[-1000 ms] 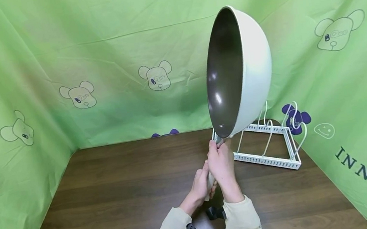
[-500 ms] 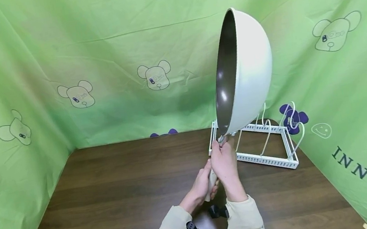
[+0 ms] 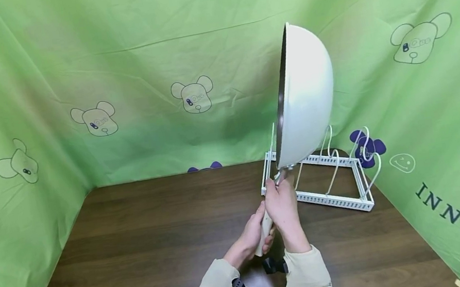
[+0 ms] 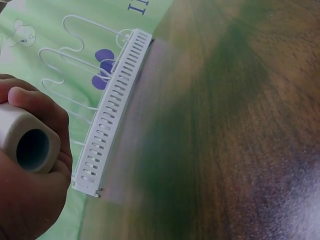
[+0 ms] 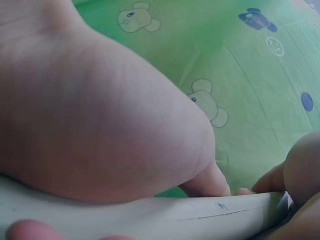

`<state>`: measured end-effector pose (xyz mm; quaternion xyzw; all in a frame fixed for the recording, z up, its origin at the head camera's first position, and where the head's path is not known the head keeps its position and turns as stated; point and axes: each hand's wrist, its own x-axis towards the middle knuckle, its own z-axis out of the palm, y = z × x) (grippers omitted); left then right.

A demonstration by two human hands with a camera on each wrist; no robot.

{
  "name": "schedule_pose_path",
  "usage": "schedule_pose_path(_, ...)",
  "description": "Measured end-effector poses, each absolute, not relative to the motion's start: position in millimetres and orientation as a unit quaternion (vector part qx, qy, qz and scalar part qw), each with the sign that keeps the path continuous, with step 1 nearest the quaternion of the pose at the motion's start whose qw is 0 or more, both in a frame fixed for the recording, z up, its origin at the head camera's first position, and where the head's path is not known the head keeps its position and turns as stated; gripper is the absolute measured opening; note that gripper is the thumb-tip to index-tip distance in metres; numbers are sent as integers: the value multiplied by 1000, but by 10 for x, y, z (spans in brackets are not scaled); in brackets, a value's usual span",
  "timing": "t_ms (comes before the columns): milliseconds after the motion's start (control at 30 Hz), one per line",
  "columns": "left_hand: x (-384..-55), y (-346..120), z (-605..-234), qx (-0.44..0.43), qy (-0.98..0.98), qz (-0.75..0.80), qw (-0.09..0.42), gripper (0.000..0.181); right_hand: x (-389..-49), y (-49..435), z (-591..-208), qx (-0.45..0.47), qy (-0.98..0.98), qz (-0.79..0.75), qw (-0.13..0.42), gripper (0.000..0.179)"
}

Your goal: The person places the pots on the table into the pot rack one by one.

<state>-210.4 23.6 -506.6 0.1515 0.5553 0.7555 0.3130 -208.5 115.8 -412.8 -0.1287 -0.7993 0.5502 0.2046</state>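
White pan [image 3: 306,88]: on edge at left end of rack [image 3: 335,200], contact unclear
Handle [image 3: 265,229]: left hand [image 3: 249,233], right hand [image 3: 282,205] both gripping
Risk: top-heavy pan could twist, knocking rack

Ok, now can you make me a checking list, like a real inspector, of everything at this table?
Surface: brown wood-look table, with a bright glare patch near the front.
Job's things: pan, white outside, dark inside, held up on its side; white rack with wire loops, standing on the table. Whether they touch: cannot tell.
Clutter: small pale thing at the lower right edge, too cut off to name.
Hands: left hand grips the handle near its end; right hand grips it nearer the pan.
Cables: nothing seen.
Surroundings: green cloth printed with animal faces and letters.
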Motion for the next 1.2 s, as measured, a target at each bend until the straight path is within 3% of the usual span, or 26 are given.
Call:
schedule_pose_path(400,-2068,221,-5097,120,548,745,361,78,-2103,1166,-4194,-146,-793,565,176,43)
schedule_pose_path(733,-2042,212,-5159,102,547,744,369,77,-2134,1153,-4274,-162,-785,576,159,35)
schedule_pose_path(1200,-2027,195,-5224,86,539,746,381,78,-2189,1120,-4404,-171,-781,582,149,38)
